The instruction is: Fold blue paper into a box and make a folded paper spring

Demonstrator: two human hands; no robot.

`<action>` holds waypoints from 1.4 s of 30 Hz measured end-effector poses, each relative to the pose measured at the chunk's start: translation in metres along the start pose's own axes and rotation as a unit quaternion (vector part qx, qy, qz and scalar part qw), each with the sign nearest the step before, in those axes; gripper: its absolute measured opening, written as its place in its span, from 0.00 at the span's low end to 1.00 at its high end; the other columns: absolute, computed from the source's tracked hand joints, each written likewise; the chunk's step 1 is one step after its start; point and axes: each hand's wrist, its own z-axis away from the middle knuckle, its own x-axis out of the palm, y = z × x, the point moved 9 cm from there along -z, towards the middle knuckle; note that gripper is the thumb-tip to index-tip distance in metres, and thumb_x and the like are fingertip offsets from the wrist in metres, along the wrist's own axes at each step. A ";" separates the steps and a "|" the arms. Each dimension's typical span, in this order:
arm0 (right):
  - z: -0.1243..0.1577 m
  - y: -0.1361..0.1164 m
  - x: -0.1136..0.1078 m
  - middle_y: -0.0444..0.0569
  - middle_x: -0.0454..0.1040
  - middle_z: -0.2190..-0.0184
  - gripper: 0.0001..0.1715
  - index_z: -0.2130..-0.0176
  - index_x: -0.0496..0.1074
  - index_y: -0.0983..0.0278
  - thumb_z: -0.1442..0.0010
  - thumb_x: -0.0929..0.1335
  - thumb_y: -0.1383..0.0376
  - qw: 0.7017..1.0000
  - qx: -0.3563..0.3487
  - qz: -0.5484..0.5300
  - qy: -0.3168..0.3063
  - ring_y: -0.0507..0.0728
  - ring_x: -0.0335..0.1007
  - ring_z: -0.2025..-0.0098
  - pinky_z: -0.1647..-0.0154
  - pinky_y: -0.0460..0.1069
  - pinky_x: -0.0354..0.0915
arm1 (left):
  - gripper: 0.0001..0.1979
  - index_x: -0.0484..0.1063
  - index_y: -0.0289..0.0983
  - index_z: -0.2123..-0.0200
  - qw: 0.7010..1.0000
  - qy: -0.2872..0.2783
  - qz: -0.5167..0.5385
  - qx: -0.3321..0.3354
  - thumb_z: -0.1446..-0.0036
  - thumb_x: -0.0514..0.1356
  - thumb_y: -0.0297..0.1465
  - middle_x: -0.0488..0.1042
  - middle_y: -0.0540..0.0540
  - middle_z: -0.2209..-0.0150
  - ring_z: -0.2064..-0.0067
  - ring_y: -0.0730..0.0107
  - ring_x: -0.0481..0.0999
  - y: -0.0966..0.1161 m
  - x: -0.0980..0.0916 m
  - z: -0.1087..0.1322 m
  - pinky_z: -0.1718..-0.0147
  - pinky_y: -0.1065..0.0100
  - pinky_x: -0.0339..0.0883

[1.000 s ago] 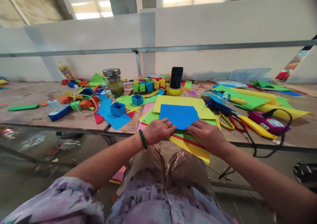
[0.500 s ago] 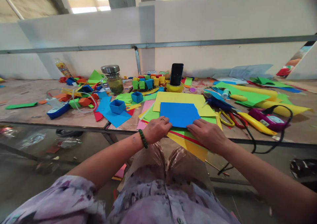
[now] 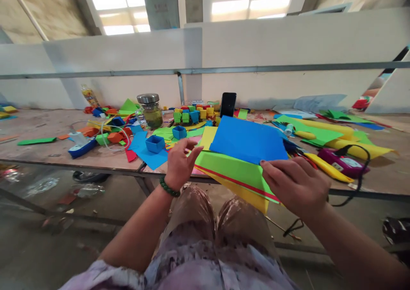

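Note:
A blue sheet of paper (image 3: 248,140) is raised and tilted above a stack of coloured sheets. My right hand (image 3: 296,183) pinches its near edge between thumb and fingers. My left hand (image 3: 182,162) is off the blue sheet, thumb and fingers apart, at the left side of the stack. Beneath the blue sheet lie a yellow sheet (image 3: 208,137) and a green sheet (image 3: 230,166), with a red edge and more yellow below, overhanging the table's front edge. Two small open blue paper boxes stand to the left, the nearer box (image 3: 155,144) on blue paper.
A lidded glass jar (image 3: 150,112) and an upright phone (image 3: 228,104) stand behind. Several small coloured paper boxes (image 3: 194,115) cluster at the back. A blue-and-white glue gun-like device (image 3: 82,147) lies left. Rolled yellow paper and a purple device (image 3: 342,162) lie right.
My left hand has let go of the blue sheet and moved left, opening. My right hand has raised the sheet, shifting it to the right. The camera view has tilted up.

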 end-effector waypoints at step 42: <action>0.111 0.083 0.112 0.46 0.79 0.78 0.22 0.71 0.78 0.62 0.67 0.79 0.53 0.535 0.672 -0.501 -0.104 0.53 0.72 0.79 0.77 0.46 0.71 | 0.16 0.77 0.35 0.63 0.973 0.129 0.177 -0.078 0.40 0.57 0.42 0.80 0.43 0.67 0.63 0.66 0.78 -0.033 -0.033 0.012 0.59 0.64 0.70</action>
